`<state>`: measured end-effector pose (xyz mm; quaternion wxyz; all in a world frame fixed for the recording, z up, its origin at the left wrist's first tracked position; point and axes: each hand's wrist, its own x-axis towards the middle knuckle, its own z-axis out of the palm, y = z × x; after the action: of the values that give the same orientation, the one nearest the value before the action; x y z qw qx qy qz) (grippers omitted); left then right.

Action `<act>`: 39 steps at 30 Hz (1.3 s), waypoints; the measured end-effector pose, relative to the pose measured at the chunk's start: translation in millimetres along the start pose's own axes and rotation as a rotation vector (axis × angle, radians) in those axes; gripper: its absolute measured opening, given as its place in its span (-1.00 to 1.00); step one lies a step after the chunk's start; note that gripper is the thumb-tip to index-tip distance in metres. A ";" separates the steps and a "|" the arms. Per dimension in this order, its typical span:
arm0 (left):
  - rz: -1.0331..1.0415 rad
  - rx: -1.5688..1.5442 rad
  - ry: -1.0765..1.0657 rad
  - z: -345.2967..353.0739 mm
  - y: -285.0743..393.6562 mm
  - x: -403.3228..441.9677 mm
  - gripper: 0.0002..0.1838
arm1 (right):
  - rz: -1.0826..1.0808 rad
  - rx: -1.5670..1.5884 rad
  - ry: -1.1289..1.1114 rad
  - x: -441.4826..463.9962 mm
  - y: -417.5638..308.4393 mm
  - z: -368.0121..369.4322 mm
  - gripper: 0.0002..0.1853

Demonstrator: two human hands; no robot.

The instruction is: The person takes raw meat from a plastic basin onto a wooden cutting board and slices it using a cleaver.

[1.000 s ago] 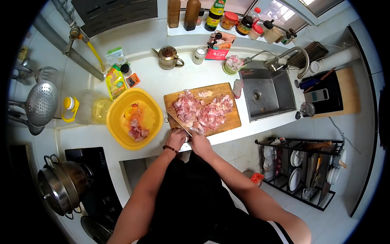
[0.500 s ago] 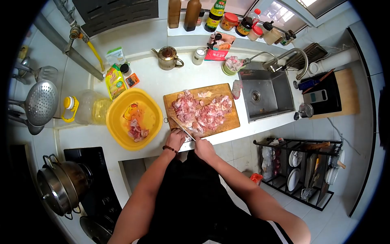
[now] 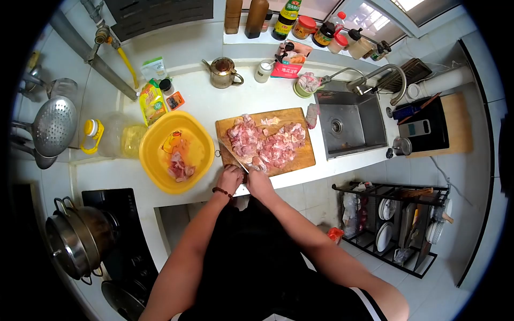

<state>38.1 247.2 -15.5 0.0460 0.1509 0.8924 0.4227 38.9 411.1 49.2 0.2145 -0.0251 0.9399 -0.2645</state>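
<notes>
Wood shows pale brown around the meat point(image 3: 281, 151) on the board point(image 3: 305, 159), which lies on the white counter point(image 3: 187, 96) just in front of me. Chopped pink pieces spread over most of its middle, thickest towards the left and the right.

With my right hand point(image 3: 259, 183) I grip the knife point(image 3: 239, 163), fingers closed round the handle, which my fist hides. The blade slants away from me to the left, over the board's near left corner. My left hand point(image 3: 230, 178) sits just left of the right one at the board's near edge, its fingers bent and drawn close together. Their tips are turned down out of sight, so I cannot tell what they press or pinch. A dark bead bracelet point(image 3: 222, 191) circles that wrist.

Left of the board, near it, stands a yellow bowl point(image 3: 201, 140) with a small clump of meat low inside, towards me. An oil jug point(image 3: 128, 140) lies beside the bowl on its far left. Beyond the board stand a teapot point(image 3: 222, 74), a white jar point(image 3: 263, 71) and a pink packet point(image 3: 286, 69). To the right, the steel sink point(image 3: 356, 140) is set into the counter, with a green-rimmed dish point(image 3: 303, 93) by its far left corner.
</notes>
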 end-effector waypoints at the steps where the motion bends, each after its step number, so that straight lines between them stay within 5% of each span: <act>1: 0.000 0.002 0.001 -4.2 2.5 -1.8 -0.79 | -0.002 0.001 0.000 -3.4 -1.1 -1.7 -0.70; 10: -0.003 -0.203 0.047 -13.0 8.8 -10.5 -0.84 | 0.078 -0.103 -0.062 -39.4 20.5 -26.8 -0.65; 13: -0.107 -0.202 0.041 -20.2 17.8 -13.6 -0.80 | 0.082 -0.135 -0.047 -37.8 28.9 -29.9 -0.67; 19: 0.007 -0.036 0.162 -22.8 7.7 -17.0 -0.74 | 0.051 -0.198 -0.046 -49.4 35.1 -48.8 -0.74; 33: -0.096 -0.125 0.153 -13.6 10.4 -18.7 -0.80 | 0.039 0.128 0.056 -31.2 -12.0 -19.2 -0.76; 39: 0.054 -0.057 0.195 -9.3 -2.0 -20.9 -0.82 | 0.027 0.137 0.032 -35.0 -9.9 -9.7 -0.76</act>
<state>55.5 232.6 -12.1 -0.0483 0.1318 0.8760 0.4615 65.9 412.9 75.3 0.2043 0.0068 0.9232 -0.3256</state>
